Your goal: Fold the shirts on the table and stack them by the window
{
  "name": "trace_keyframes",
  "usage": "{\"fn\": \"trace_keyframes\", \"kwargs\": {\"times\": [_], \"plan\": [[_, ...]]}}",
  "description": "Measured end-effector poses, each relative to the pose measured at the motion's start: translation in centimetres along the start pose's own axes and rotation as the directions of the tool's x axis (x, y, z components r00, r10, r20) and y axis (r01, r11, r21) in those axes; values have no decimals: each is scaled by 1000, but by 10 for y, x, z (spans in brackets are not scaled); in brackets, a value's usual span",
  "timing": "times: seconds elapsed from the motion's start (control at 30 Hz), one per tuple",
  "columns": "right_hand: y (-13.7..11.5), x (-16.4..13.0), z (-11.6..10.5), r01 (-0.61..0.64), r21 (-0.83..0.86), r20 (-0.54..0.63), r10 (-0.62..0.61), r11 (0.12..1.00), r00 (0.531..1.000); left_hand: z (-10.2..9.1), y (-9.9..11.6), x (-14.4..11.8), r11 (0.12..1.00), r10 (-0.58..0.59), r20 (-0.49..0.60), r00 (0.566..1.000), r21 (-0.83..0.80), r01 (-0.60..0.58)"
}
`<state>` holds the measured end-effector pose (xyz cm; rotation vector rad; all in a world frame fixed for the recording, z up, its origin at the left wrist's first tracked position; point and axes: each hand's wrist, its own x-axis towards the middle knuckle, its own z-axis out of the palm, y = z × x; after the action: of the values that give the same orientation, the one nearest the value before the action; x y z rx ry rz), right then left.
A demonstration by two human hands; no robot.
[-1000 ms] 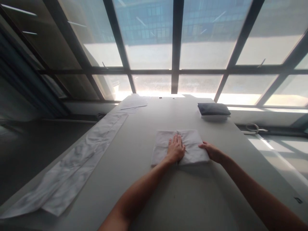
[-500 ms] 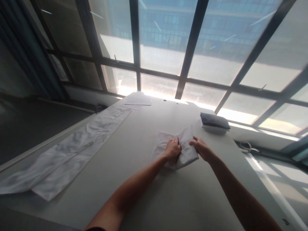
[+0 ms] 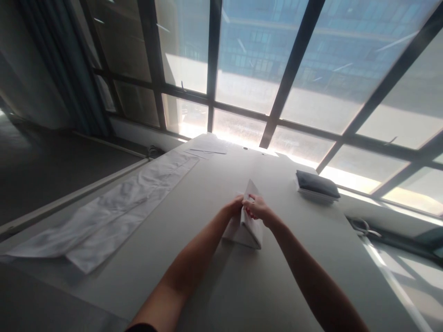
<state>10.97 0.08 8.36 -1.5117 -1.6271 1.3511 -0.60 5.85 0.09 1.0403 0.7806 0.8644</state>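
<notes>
Folded white cloth (image 3: 249,226) at frame ctr, pinched by left hand (image 3: 235,206) & right hand (image 3: 258,208) grip; soft, light, prob. best held at fold edge.

On the table (image 3: 214,281), folded cloth (image 3: 247,228) lies between long fabric (image 3: 114,210) and stack (image 3: 316,185).

Both hands — left hand (image 3: 234,205), right hand (image 3: 257,210) — grip folded cloth (image 3: 247,230).

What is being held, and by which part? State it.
Both hands, left hand and right hand, grip the folded white cloth at its raised upper fold, tented on the table.
</notes>
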Motion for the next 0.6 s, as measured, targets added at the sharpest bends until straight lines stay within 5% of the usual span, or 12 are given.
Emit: {"fn": "trace_keyframes", "kwargs": {"times": [0.1,0.17,0.23,0.3,0.5,0.6], "plan": [[13,8,2,8,-40,44,-6,999,999,-19,15,-3,991,-127,44,991,-26,128],[26,15,1,104,-123,-106,-117,987,987,-29,21,-6,984,-159,38,987,-81,161],[40,21,2,189,-297,-288,-276,936,917,-35,21,-8,987,-149,-52,987,-63,145],[53,24,9,198,-464,-338,-379,864,862,-39,17,-9,984,-121,-223,967,101,146],[75,19,43,99,-768,-149,-327,632,933,-46,15,-8,851,54,-504,862,474,224],[75,13,57,85,-797,-145,-326,598,934,-41,18,-7,700,332,-467,820,704,118]]}}
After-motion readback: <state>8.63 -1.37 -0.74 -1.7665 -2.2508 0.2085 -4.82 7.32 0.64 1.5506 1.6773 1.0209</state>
